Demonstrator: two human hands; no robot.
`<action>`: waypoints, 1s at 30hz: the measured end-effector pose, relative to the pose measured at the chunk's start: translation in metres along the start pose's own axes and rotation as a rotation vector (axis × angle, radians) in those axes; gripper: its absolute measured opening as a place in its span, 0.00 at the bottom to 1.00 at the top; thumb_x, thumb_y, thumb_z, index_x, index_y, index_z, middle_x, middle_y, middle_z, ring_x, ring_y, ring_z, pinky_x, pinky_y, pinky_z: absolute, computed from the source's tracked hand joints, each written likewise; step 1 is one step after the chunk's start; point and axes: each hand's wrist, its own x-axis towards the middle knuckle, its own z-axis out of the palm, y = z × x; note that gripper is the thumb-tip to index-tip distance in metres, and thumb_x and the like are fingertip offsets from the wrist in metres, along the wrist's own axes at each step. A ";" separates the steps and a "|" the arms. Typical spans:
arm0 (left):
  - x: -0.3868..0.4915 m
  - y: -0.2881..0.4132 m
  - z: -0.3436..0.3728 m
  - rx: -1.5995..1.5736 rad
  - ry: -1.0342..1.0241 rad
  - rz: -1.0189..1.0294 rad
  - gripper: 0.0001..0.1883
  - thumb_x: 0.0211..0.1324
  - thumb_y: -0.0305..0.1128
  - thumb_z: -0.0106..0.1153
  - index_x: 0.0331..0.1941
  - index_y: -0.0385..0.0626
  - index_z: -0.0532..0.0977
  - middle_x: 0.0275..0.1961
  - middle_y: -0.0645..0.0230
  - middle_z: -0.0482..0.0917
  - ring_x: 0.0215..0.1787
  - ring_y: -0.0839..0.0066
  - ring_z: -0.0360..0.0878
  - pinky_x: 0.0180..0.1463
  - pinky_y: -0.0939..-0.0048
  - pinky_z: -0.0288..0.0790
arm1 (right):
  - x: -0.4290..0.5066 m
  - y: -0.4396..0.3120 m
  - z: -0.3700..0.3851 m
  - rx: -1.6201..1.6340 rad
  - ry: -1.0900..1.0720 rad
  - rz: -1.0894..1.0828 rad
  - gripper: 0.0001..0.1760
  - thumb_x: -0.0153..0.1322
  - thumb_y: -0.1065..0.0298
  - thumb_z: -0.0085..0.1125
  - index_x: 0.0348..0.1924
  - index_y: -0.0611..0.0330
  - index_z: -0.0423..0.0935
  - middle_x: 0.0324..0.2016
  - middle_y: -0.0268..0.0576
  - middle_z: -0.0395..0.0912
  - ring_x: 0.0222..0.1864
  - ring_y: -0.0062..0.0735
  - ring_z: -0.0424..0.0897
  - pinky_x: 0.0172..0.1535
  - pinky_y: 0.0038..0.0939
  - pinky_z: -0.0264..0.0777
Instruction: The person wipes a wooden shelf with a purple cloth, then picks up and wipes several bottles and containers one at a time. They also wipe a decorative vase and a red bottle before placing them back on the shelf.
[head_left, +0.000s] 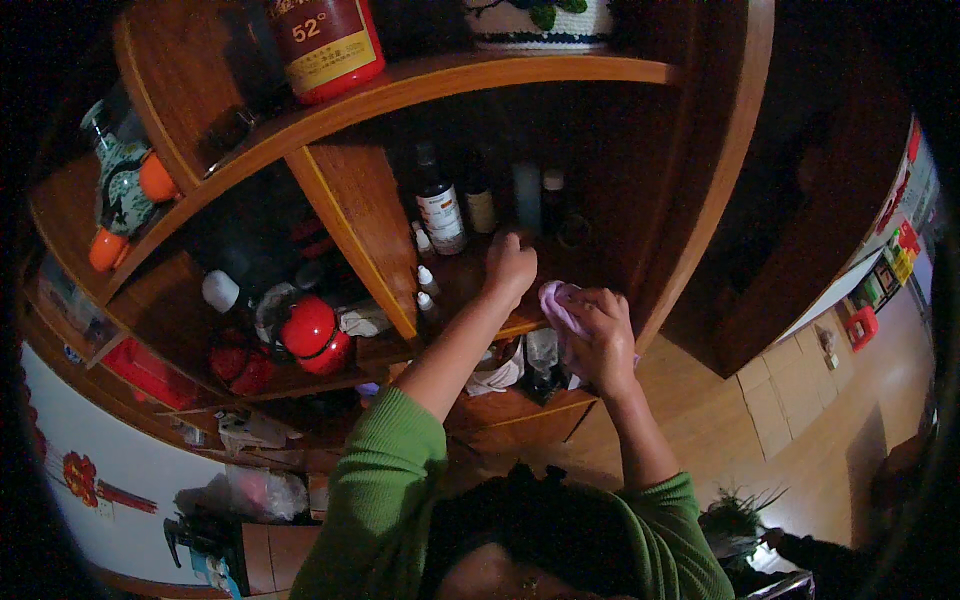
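My left hand (514, 266) reaches into the middle compartment of a wooden shelf unit (360, 217), its fingers curled. Whether something is inside them is hidden. Gathered in my right hand (606, 341) is a lilac cloth (559, 300), near the compartment's front edge. Behind the left hand stand a dark bottle with a white label (441, 214), a dark bottle with a tan label (480, 210), a bluish container (527, 196) and a dark bottle with a pale cap (553, 180). Several small white-capped bottles (427, 280) line the left side.
Above is a red liquor container (337, 52) and a white woven pot (540, 30). Red round objects (311, 330) fill the left compartment. Below sit a white basket (495, 371) and a clear plastic item (541, 349). Flattened cardboard (795, 390) lies on the floor at right.
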 end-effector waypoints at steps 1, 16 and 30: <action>0.002 0.003 0.001 0.018 -0.010 -0.006 0.18 0.60 0.26 0.54 0.54 0.41 0.81 0.57 0.48 0.82 0.61 0.47 0.79 0.64 0.54 0.73 | 0.000 0.001 -0.001 0.011 0.000 -0.019 0.30 0.53 0.79 0.70 0.50 0.52 0.86 0.51 0.42 0.81 0.50 0.52 0.76 0.53 0.43 0.73; 0.005 0.001 -0.023 0.298 0.103 0.345 0.20 0.62 0.25 0.55 0.58 0.41 0.77 0.65 0.49 0.76 0.60 0.46 0.80 0.60 0.54 0.76 | 0.004 -0.006 -0.001 -0.036 0.031 -0.011 0.22 0.60 0.78 0.71 0.47 0.54 0.87 0.47 0.43 0.83 0.48 0.50 0.78 0.52 0.41 0.73; 0.028 0.039 -0.053 0.457 0.303 0.437 0.34 0.56 0.19 0.61 0.69 0.42 0.66 0.78 0.40 0.57 0.69 0.37 0.71 0.67 0.49 0.73 | 0.004 -0.010 -0.001 0.010 0.047 0.014 0.22 0.61 0.77 0.72 0.49 0.54 0.88 0.47 0.43 0.82 0.50 0.49 0.77 0.54 0.41 0.73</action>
